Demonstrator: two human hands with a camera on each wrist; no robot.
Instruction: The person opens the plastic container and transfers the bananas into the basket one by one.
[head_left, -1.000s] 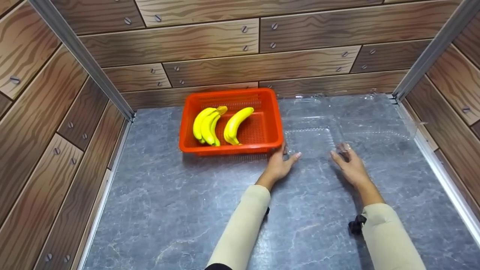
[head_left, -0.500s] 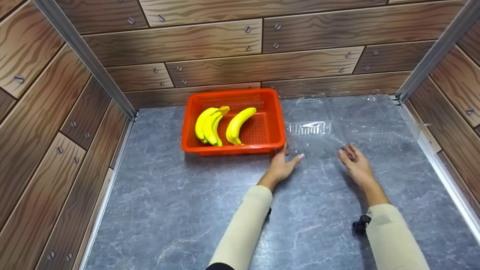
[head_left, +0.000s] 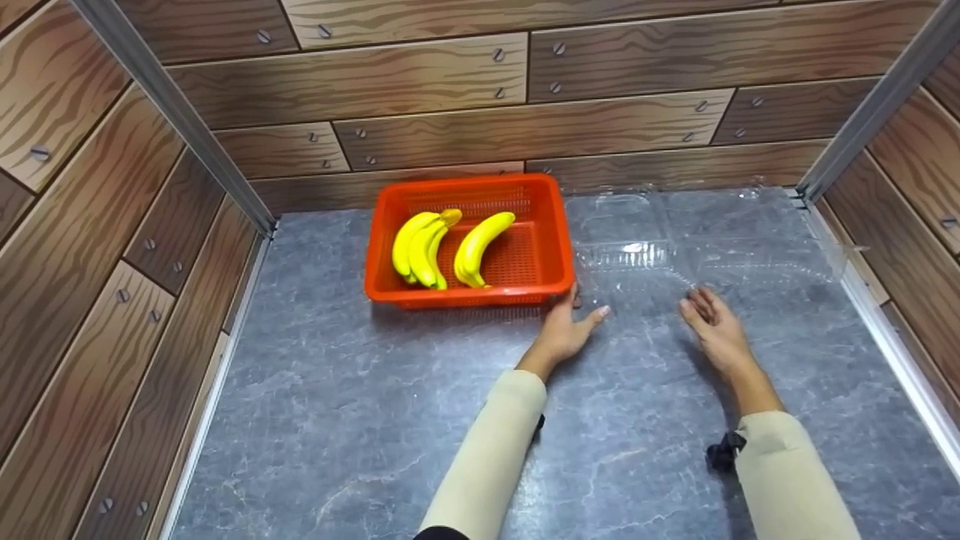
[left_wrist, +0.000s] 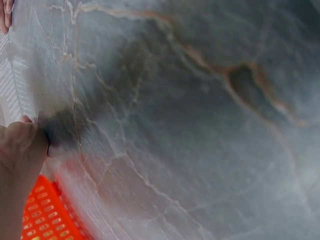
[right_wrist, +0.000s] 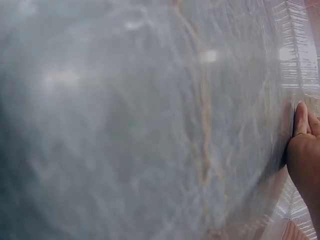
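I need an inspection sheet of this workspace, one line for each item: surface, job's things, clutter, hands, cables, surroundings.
Surface: grey marbled table top, no spill visible.
Job's things: clear plastic container lying at the back right of the table; orange basket to its left, holding three bananas.
Clutter: nothing seen.
Hands: left hand flat on the table, fingers straight, at the basket's near right corner and the container's near edge; right hand with fingers straight at the container's near edge. Neither grips anything.
Cables: nothing seen; only a small black strap part at the right sleeve.
Surroundings: wood-pattern wall panels on three sides, metal corner posts.
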